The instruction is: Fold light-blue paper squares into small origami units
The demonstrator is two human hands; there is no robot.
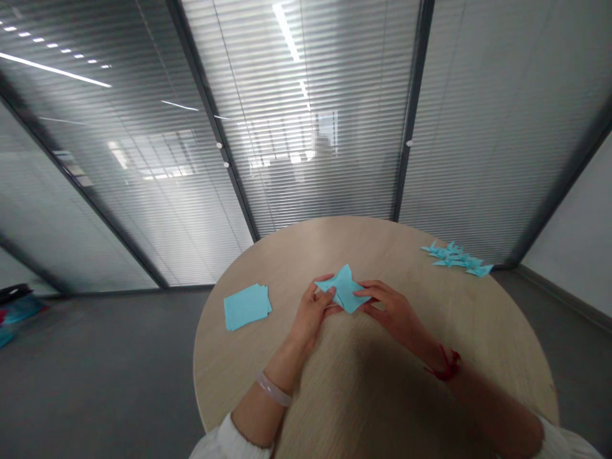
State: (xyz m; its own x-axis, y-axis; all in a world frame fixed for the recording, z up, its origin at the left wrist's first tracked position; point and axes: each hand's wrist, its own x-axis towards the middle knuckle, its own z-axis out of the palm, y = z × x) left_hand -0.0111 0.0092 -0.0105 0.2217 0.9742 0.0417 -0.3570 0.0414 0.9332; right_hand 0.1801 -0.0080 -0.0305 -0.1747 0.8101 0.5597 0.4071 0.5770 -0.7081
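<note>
Between my two hands is a partly folded piece of light blue paper (346, 288), its corners spread into a four-pointed shape. My left hand (310, 310) pinches its left side, with the thumb lying on top of the paper. On the right side, the fingers of my right hand (388, 308) grip the paper's edge, thumb below. Both hands are over the middle of the round table. The undersides of the folds are hidden by the fingers.
A stack of light blue paper sheets (246, 307) lies on the left of the round wooden table (306, 245). Several folded blue paper figures (456, 258) are grouped at the far right edge. Glass panels with blinds (325, 185) stand behind the table.
</note>
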